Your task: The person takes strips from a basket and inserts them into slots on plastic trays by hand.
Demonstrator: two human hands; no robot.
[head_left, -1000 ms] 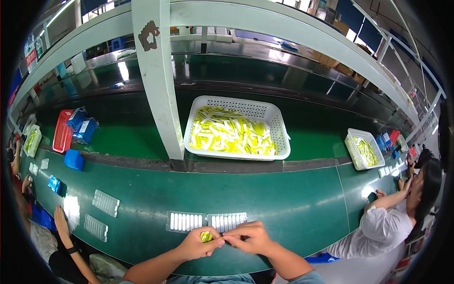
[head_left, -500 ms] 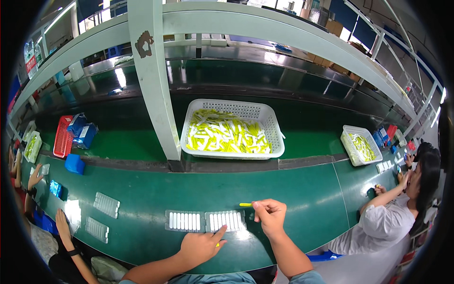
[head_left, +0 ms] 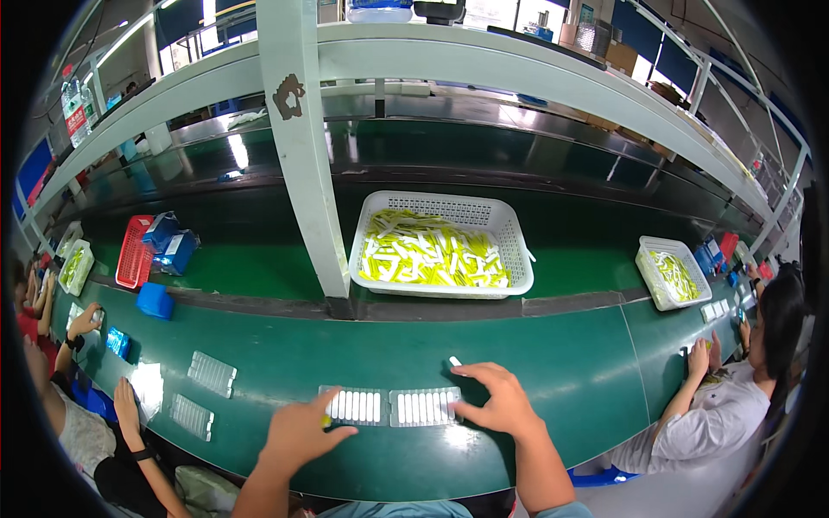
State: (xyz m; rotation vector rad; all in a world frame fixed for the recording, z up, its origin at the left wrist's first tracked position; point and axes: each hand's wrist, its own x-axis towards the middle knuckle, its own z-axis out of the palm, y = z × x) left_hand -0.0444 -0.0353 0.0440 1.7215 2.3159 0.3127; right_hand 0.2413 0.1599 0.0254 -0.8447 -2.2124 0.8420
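Two clear plastic trays lie side by side on the green table in front of me, the left tray (head_left: 382, 420) and the right tray (head_left: 395, 421), each with several white sticks in a row. At the left tray's near left corner is my left hand (head_left: 298, 430), thumb and index finger spread. A yellow bit of a stick (head_left: 326, 421) shows by its fingers; the rest is hidden. My right hand (head_left: 499, 399) has its thumb at the right tray's edge. A small white stick (head_left: 455, 361) juts out from its upper fingertips, its grip partly hidden.
A white basket (head_left: 440, 292) of yellow and white sticks stands beyond, right of a metal post (head_left: 302, 164). Two clear trays (head_left: 212, 373) lie at left, near a blue box (head_left: 155, 300) and a red basket (head_left: 133, 252). Co-workers sit on both sides, one (head_left: 704, 414) at right.
My left hand has left the right tray and moved left to the left tray, its fingers spreading. The right hand has opened its thumb toward the right tray; its stick now shows white, not yellow.
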